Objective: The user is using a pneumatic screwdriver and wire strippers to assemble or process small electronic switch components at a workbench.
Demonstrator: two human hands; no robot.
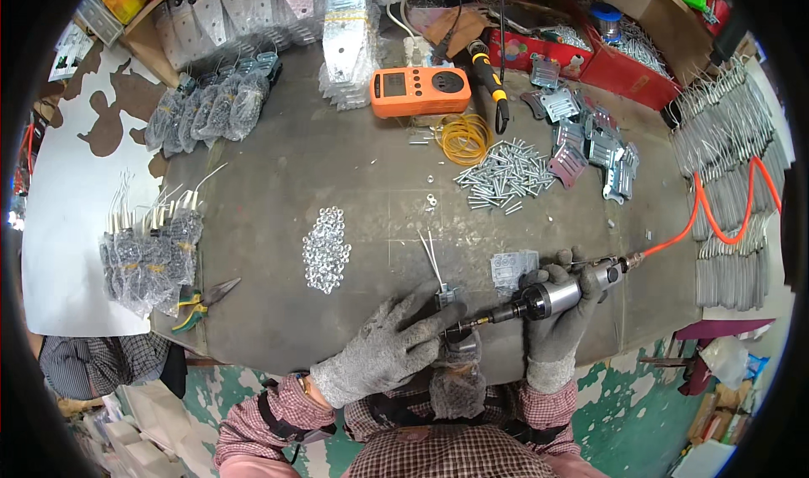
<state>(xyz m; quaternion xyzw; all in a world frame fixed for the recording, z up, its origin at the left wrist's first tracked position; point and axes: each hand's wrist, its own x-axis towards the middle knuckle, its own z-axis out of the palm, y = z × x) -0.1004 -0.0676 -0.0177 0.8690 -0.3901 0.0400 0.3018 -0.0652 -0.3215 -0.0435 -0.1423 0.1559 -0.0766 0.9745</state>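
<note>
Fabric-gloved right grip [558,333] clasps cylindrical metal driver [554,298].

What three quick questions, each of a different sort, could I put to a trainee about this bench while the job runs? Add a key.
1. What does the right hand grip?
A) a hammer
B) a silver power driver
C) a brush
2. True or false: the pile of screws lies to the left of the pile of small shiny pieces.
3. Fill in: the boxy meter has a casing coloured ____.

Key: 1 B; 2 false, it lies to the right; 3 orange.
</note>
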